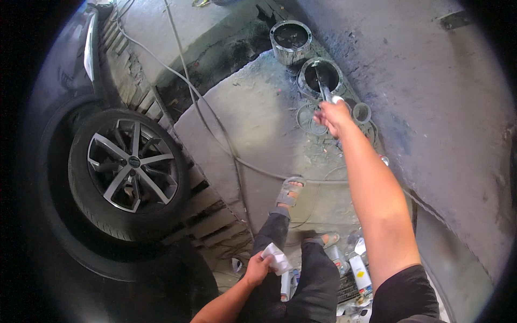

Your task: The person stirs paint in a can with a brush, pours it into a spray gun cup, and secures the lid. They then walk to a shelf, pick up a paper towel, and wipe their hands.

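My right hand (336, 117) reaches far forward, its fingers closed round a slim stick-like tool (324, 89); the tool's exact kind cannot be made out. Its far end dips into a round metal can (338, 69) holding something dark. Something small and white shows by the thumb. A second open can (291, 55), also dark inside, stands just behind the first. Low in front of my body, my left hand (258, 269) grips a crumpled piece of white paper or cloth (277, 259).
A dark car with a spoked wheel (132, 161) stands at the left. Grey hoses (226, 141) run across the concrete floor. Beside the cans are a clear round lid (311, 119) and a small cup (361, 112). A white box (360, 274) and litter lie by my feet. A wall rises at the right.
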`<state>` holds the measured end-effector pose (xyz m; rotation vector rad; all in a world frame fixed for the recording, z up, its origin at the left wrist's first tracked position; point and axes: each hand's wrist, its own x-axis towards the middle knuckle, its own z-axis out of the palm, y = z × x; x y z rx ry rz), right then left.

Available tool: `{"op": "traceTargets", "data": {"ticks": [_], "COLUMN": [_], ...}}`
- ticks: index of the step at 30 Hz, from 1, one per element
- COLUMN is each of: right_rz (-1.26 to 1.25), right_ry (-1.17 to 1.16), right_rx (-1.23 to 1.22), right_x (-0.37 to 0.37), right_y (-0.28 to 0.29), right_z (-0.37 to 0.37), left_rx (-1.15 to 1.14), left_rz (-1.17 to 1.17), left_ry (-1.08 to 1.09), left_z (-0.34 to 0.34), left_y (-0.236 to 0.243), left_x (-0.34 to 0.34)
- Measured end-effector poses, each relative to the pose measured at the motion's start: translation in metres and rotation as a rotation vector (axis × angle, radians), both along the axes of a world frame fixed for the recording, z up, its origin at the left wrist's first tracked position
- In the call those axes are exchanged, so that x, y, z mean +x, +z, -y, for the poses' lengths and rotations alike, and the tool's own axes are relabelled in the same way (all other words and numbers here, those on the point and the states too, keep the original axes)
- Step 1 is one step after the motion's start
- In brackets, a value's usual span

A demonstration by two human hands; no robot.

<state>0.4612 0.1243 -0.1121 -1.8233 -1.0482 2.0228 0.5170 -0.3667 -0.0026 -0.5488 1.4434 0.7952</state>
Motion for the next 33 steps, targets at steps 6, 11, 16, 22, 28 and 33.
{"op": "traceTargets", "data": {"ticks": [6,11,16,22,28,33], "right_rz": [-0.098,0.063,0.466,0.536,0.504,0.945], "right_ry": [0.424,0.577,0.370,0.134,-0.523,-0.790], "right_rx": [0.167,-0.125,-0.355,-0.219,-0.067,-0.160], "right_x": [0.029,0.178,0.327,0.447,0.551,0.675], "right_y": [-0.033,-0.008,0.026,0.050,0.041,0.026], "right_z": [0.102,0.274,0.398,0.489,0.568,0.625], "left_rx": [-0.008,-0.019,0.008,0.019,0.005,0.106], "left_rz": [0.022,0.005,-0.013,-0.135,-0.228,-0.348], "left_ry": [-0.026,-0.176,-0.351,-0.678,-1.022,-1.326], "left_z": [-0.009,-0.027,-0.043,-0.052,-0.051,-0.036], "left_y": [-0.003,-0.002,0.002,0.007,0.004,0.002], "left_x": [-0.014,-0.019,-0.014,0.020,0.069,0.124]}}
